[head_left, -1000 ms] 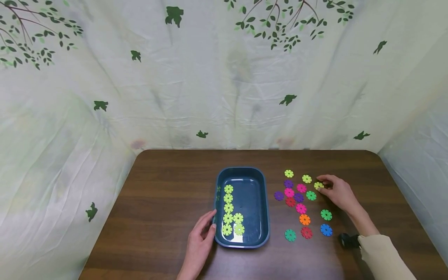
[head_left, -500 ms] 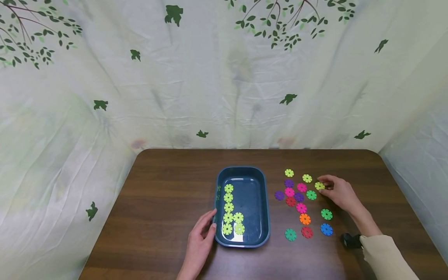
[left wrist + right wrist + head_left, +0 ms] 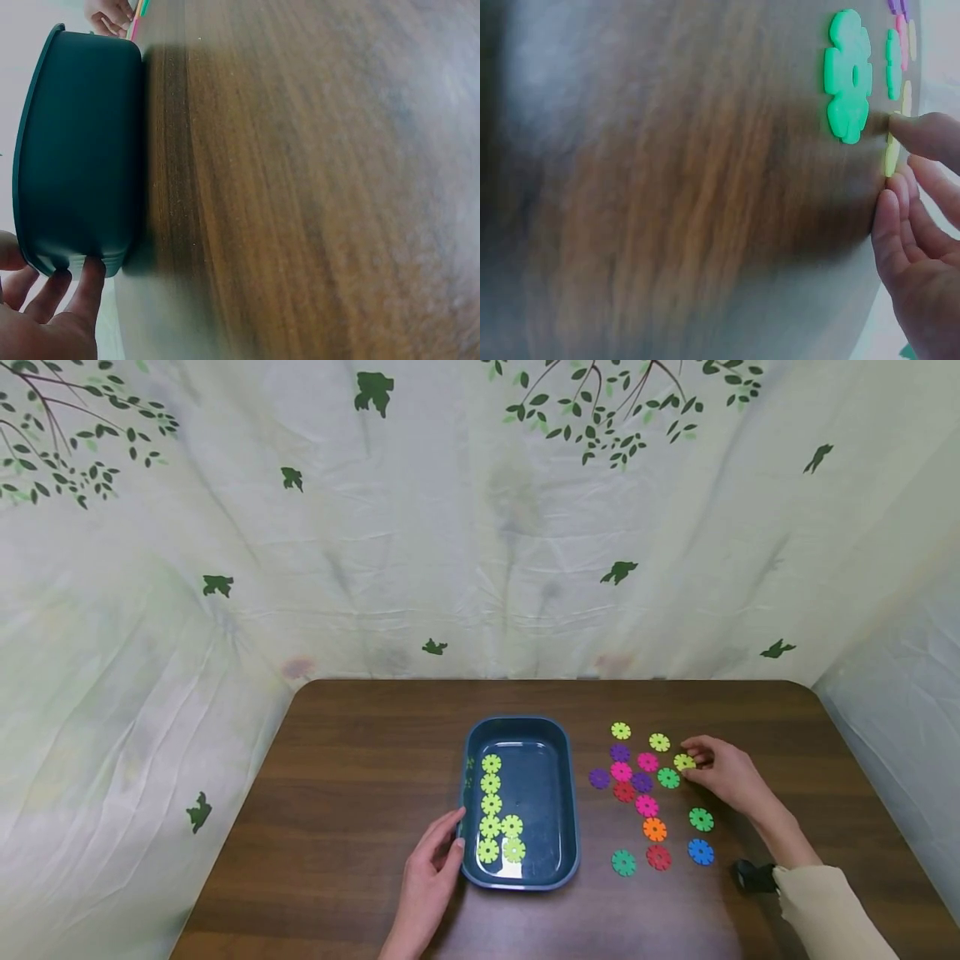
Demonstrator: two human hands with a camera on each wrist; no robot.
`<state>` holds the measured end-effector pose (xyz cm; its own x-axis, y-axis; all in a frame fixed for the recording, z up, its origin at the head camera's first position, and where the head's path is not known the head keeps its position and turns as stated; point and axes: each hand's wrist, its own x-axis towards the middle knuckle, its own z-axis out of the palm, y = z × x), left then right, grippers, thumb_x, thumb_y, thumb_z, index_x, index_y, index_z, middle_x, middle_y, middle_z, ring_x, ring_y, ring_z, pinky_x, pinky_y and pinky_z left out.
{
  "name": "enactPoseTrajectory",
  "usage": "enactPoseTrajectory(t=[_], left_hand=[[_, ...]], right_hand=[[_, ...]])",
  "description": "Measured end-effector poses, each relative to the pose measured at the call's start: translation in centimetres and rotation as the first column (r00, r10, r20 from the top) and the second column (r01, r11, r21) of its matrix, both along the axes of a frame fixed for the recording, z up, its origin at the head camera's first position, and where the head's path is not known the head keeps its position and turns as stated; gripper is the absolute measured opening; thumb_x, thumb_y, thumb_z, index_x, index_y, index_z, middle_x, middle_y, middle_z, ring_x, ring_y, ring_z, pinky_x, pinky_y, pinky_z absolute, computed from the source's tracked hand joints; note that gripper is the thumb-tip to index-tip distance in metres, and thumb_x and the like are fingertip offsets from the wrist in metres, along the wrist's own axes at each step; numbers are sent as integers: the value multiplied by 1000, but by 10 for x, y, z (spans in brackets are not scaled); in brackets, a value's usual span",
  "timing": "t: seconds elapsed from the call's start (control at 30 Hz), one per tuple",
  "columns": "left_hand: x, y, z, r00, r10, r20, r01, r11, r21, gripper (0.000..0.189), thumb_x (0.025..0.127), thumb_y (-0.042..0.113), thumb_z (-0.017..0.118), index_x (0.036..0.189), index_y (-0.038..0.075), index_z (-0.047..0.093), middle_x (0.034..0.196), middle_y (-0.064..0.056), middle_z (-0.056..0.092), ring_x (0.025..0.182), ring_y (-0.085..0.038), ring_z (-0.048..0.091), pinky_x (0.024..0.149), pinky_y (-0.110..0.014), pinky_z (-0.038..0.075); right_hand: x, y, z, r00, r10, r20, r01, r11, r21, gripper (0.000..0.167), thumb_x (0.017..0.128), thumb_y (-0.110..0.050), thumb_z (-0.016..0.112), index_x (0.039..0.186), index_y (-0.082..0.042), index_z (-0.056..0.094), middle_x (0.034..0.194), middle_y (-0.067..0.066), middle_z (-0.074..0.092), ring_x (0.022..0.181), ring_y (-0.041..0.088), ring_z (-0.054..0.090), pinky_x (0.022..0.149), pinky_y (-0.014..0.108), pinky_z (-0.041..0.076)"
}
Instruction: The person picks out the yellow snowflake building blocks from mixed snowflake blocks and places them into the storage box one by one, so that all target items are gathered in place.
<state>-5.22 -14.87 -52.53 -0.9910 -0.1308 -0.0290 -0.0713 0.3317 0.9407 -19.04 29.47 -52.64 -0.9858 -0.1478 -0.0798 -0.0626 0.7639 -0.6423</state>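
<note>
My right hand [image 3: 723,771] pinches a yellow-green interlocking disc [image 3: 684,762] between thumb and fingers at the right of the table. In the right wrist view, that disc [image 3: 892,154] lies flat at the tabletop, seen almost edge-on. A dark blue tray [image 3: 551,777] stands near the middle of the table. Several yellow-green discs [image 3: 491,804] lie inside it, in a column on its left with a shorter one beside it. My left hand [image 3: 429,877] rests against the tray's outer left wall, fingertips touching it. In the left wrist view, the fingers [image 3: 82,300] lie spread on that wall.
Loose discs lie right of the tray: two more yellow-green ones [image 3: 659,742], green [image 3: 701,819], pink [image 3: 647,806], purple [image 3: 599,778], red [image 3: 658,858], orange [image 3: 655,829] and blue [image 3: 701,852]. A leaf-printed cloth [image 3: 480,527] hangs behind the table.
The pinched disc and the right hand have shifted very slightly, the disc a little toward the near side. My left hand and the tray stay in place.
</note>
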Motion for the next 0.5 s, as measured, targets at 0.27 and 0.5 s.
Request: enactPoseTrajectory(t=[0.27,0.5], left_hand=[[1,0,0,1000,7,12,-7,1000,-1,40,97,7,61,134,19,61,137,1,55,120,-21,56,92,-32,53],[0,0,-1,1000,5,10,-5,1000,-4,40,97,7,61,135,20,61,137,2,55,120,-21,56,91,-32,53]], right_hand=[[3,-1,4,1000,22,16,-22,1000,17,41,83,-10,77,117,6,59,98,12,61,89,29,55,73,38,50],[3,0,1,999,20,28,-20,999,25,41,82,-10,77,116,5,59,99,12,61,91,28,54,75,40,50]])
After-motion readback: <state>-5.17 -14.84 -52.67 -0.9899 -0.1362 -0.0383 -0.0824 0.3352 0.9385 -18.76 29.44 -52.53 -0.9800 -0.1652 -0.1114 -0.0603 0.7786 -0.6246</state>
